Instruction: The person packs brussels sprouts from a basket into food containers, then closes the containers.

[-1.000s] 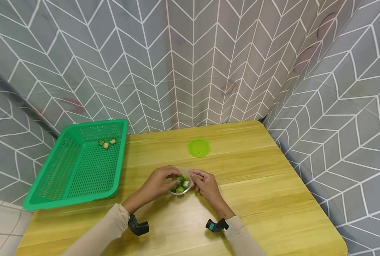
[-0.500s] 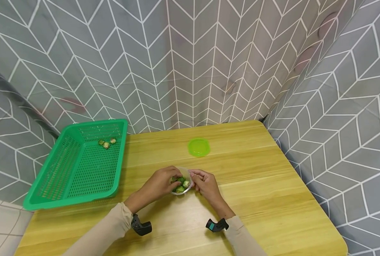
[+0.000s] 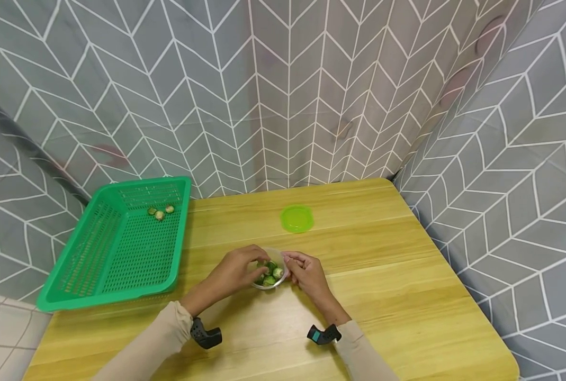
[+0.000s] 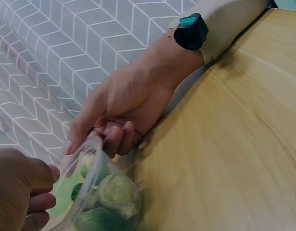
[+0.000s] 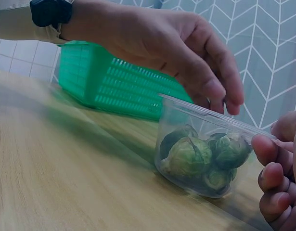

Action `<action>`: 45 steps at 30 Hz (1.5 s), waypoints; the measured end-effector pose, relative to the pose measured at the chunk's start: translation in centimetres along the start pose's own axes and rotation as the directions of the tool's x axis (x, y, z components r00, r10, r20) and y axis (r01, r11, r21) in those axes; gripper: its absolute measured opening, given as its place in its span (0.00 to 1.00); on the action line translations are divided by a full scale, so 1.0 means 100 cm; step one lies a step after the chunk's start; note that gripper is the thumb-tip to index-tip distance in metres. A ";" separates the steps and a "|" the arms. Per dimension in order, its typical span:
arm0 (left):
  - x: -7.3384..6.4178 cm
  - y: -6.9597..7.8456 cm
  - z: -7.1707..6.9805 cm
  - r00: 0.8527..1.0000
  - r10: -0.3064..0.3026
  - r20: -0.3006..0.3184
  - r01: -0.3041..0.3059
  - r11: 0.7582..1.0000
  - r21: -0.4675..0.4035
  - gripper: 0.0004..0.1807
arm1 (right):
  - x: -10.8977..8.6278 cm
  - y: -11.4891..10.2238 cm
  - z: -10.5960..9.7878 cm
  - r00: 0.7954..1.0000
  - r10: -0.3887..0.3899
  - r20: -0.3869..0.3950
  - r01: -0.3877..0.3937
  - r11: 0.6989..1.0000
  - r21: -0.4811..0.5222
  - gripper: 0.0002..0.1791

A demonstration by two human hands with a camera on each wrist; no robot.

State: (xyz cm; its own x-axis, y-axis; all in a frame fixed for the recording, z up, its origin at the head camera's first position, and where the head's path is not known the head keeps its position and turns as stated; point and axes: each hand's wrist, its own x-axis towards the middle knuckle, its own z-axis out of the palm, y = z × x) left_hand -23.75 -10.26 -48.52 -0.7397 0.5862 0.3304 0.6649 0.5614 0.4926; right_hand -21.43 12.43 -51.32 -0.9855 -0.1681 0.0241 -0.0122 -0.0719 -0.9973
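A clear plastic container (image 3: 277, 256) with several Brussels sprouts (image 3: 270, 280) in it stands on the table between both hands. My right hand (image 3: 307, 272) pinches its rim between thumb and fingers from the right. Over the opposite side bends my left hand (image 3: 239, 266), thumb and fingers spread apart. In the right wrist view the left hand (image 5: 172, 53) hovers with bent fingertips just above the rim, nothing between them. The sprouts (image 5: 191, 156) show through the wall, piled below the rim. The left wrist view shows the right thumb lying along the rim.
A green plastic basket (image 3: 180, 254) stands at the left, with 3 more Brussels sprouts (image 3: 160, 215) in its far right corner. A yellow-green lid (image 3: 297, 218) lies on the wooden table (image 3: 383, 264) behind the container. Patterned curtains (image 3: 287, 95) enclose the table's back and right side.
My left hand dips slightly further into the container, then draws back up and left to its rim, with fingers more spread. The right hand keeps its hold in place.
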 end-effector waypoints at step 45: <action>-0.042 -0.115 -0.157 0.866 -0.278 -0.416 0.315 0.949 0.020 0.15 | 0.001 0.003 0.001 1.000 0.006 -0.006 -0.006 1.000 -0.011 0.16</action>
State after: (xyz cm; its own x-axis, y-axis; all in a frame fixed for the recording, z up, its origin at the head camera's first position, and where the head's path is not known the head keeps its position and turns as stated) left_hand -29.90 -28.38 -42.91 -0.8685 0.1086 0.4836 0.4003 0.7292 0.5550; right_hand -21.55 12.30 -51.59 -0.9865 -0.1630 0.0176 -0.0078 -0.0604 -0.9981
